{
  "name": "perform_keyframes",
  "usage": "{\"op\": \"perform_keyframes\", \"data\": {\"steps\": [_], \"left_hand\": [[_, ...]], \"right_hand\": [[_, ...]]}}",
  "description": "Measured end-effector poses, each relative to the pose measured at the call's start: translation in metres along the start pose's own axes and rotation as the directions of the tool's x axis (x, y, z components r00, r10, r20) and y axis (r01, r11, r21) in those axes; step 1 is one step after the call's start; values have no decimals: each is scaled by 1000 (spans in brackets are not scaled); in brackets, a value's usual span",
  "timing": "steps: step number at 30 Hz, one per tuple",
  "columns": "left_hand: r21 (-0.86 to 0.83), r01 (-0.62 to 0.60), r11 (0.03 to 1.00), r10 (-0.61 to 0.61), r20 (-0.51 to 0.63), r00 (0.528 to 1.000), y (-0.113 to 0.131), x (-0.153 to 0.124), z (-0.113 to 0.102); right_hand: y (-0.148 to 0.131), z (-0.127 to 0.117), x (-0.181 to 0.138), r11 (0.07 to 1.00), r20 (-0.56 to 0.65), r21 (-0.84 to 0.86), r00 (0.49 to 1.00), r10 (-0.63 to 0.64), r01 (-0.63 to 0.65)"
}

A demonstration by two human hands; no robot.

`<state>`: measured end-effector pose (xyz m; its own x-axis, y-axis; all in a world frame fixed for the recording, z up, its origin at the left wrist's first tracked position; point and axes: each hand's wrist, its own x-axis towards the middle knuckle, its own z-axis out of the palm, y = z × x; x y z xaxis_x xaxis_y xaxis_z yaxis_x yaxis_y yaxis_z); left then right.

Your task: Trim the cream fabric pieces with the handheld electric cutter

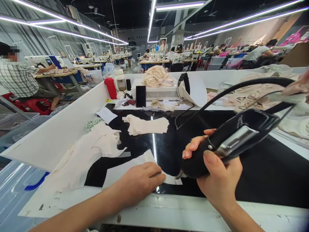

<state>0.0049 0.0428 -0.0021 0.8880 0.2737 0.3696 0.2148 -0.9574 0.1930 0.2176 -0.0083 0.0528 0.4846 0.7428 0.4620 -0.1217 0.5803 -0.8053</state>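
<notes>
The right hand [218, 175] holds a black tool [238, 137], its tip [180, 175] at the white cloth [127, 166]; the left hand [141, 178] lies on that cloth, its grip too hidden to tell.

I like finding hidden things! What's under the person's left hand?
A flat white piece sticks out past the left hand, lying on the black tabletop. What lies right under the palm is covered, so I can't tell.

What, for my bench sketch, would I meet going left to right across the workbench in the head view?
Green cord, red bottle, left hand resting on a white piece, right hand gripping a black handheld tool.
</notes>
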Motion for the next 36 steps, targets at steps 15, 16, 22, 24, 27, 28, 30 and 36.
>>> {"op": "perform_keyframes", "data": {"steps": [15,16,22,24,27,28,30,36], "left_hand": [[3,5,1000,-5,-35,999,1,1,5],[11,9,1000,-9,-52,999,1,1,5],[21,55,998,-54,-58,997,1,0,5],[25,65,998,-64,-47,997,1,-1,6],[25,77,997,-75,-50,996,2,-1,5],[21,79,997,-77,-53,996,2,-1,5],[7,85,996,-84,-57,995,2,0,4],[-22,97,995,-98,-70,993,1,-1,7]], "right_hand": [[14,17,2,999,23,23,999,45,-46],[14,18,2,999,18,21,999,46,-47],[18,23,7,998,18,63,1000,15,-16],[20,23,8,999,32,50,999,11,-13],[23,23,8,1000,37,17,999,25,-26],[23,23,8,999,37,10,999,30,-31],[23,24,9,1000,31,10,999,27,-28],[26,29,12,998,11,64,1000,9,-10]]}}
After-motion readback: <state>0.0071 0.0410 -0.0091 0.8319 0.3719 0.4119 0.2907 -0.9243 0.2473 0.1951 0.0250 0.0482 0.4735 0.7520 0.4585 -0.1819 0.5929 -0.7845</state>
